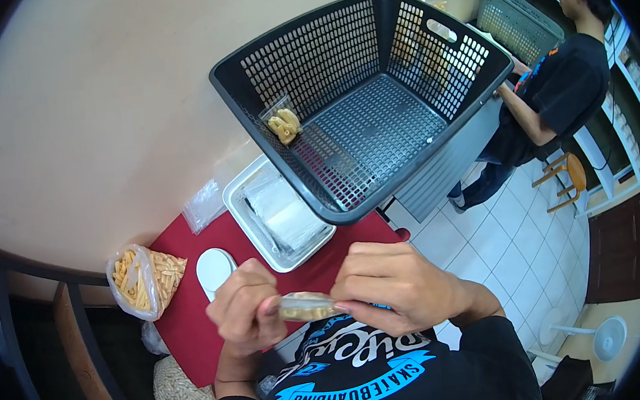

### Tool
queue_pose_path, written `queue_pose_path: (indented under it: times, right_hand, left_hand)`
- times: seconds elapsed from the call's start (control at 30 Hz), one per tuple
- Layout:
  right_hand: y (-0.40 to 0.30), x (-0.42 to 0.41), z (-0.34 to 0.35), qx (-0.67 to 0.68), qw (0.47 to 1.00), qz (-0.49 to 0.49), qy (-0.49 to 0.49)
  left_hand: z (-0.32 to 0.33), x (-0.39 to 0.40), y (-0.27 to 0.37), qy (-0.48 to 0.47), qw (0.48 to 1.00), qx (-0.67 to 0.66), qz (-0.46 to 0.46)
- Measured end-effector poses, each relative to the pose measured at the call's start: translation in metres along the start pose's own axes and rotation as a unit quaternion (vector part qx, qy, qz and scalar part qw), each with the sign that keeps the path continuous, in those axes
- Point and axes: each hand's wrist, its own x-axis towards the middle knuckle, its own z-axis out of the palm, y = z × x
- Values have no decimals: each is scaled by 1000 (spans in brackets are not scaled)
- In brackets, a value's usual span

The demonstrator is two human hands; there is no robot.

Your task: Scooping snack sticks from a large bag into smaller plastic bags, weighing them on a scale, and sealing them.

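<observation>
Between my two hands is a small clear plastic bag (308,307) with pale yellow snack pieces inside. My left hand (248,307) pinches one end of its top edge, thumb against the fingers. At the other end, my right hand (392,287) grips the bag in the same way. The bag is held close in front of my chest, above the near edge of the red table (189,323). Beyond my left hand lies a white round-topped device (215,269), possibly a kitchen scale. A filled snack bag (285,125) leans in a corner of the black plastic basket (371,134).
A white tray (282,225) holds clear plastic bags, with a pack of bags (204,206) beside it. At the left stands a large open bag of snack sticks (148,278). Another person (558,79) stands at the far right near a grey basket (517,21) and a wooden stool (569,175).
</observation>
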Motion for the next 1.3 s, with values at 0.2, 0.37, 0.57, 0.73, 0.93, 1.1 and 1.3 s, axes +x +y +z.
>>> queue_pose_path:
  times: [0.2,0.37,0.57,0.73,0.93,1.1,1.3]
  right_hand:
    - [1,17,-40,-10,999,-3,-36]
    - [5,64,-72,-131,990,-46,23]
    - [20,94,-40,-79,983,-155,-59]
    - [24,82,-24,6,990,-134,-48]
    - [13,71,-26,-19,992,-120,-27]
    - [8,60,-38,4,995,-99,6]
    - [10,66,-57,-24,999,-43,-19]
  left_hand:
    - [-6,20,-2,124,991,54,23]
    - [-23,51,-8,126,980,149,37]
    - [0,62,2,34,987,154,34]
    - [7,45,-3,46,991,121,38]
    - [4,39,0,120,989,85,11]
    - [2,40,-1,156,986,60,0]
    - [-9,51,-13,95,994,-23,-42]
